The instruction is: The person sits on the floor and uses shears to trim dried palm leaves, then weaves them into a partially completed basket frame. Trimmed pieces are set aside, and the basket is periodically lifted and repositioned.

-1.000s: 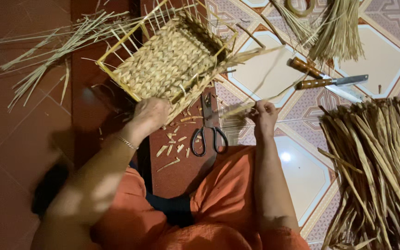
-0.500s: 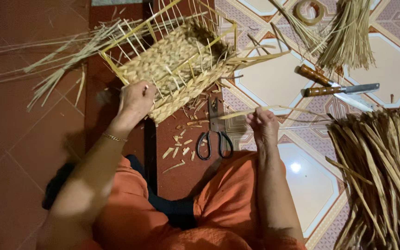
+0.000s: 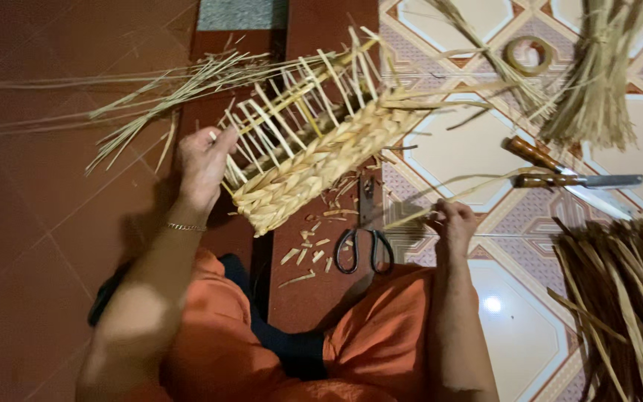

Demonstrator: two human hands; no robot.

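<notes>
Woven basket: half-woven straw, tipped on its side above the floor, long axis running from lower left to upper right, bare stakes fanning leftward
Left hand: closed on the basket's lower-left rim
Right hand: pinching a loose straw strand that trails up to the right
Scissors: on the floor between the hands
Knives: right, well apart

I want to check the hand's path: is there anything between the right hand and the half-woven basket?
Scissors and straw scraps lie on the floor there, below the strand the right hand holds toward the basket. Nothing visible blocks it.
</notes>
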